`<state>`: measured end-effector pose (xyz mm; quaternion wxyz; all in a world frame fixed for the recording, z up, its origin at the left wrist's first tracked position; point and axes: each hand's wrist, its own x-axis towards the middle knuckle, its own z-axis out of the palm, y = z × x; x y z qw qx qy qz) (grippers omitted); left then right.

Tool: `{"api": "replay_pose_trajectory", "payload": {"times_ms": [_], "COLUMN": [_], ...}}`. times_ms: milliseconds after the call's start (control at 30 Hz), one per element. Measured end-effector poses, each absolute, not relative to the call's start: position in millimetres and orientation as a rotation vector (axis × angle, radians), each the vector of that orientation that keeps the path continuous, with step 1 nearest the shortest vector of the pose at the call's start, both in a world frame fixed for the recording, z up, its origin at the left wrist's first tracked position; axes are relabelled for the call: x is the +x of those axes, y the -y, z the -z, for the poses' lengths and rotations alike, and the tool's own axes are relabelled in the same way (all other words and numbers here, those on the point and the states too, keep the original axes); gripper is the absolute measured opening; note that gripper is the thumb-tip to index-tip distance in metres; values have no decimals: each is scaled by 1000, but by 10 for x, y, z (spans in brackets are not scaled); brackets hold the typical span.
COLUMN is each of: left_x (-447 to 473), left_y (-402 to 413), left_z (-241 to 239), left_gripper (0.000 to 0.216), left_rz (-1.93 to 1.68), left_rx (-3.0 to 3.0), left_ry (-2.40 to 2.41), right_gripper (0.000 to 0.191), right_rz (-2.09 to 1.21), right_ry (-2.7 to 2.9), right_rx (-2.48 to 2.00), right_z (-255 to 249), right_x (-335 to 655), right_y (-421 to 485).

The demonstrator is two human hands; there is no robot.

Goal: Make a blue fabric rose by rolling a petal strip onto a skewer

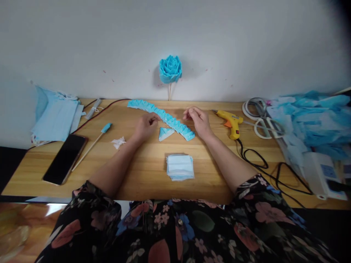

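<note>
A long row of folded light-blue fabric pieces (161, 115) lies slanted across the wooden table (137, 164). My left hand (146, 126) rests with its fingers curled and pinched at the row's middle. My right hand (197, 120) hovers just right of the row, fingers curled together, with nothing clearly visible in them. One folded blue triangle (165, 133) lies between my hands. A small stack of blue fabric squares (180, 167) sits nearer to me.
A blue fabric rose on a stick (170, 69) leans on the wall. Left: face masks (56, 118), a phone (65, 158), a stick with a blue tip (91, 145), a white scrap (119, 142). Right: yellow glue gun (230, 122) with its cable, scissors (261, 122), blue scraps (315, 120).
</note>
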<state>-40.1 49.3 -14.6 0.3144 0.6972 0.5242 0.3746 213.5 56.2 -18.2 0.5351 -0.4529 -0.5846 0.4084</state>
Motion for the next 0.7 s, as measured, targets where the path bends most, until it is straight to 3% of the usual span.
{"api": "replay_pose_trajectory", "payload": {"times_ms": [267, 700], "left_x": [-408, -419], "left_y": [-467, -517], "left_z": [-8, 74], "left_gripper": [16, 17], "left_rz": [-681, -681], "left_rx": [2129, 2189], "left_ry": [-1334, -1229], "right_gripper": [60, 59], "right_rz": [-1019, -1005], "right_ry": [1367, 1368], "right_rx": [-1083, -1069], "right_z": [182, 175], "right_x": [2135, 2126], "right_y": [-557, -545]}}
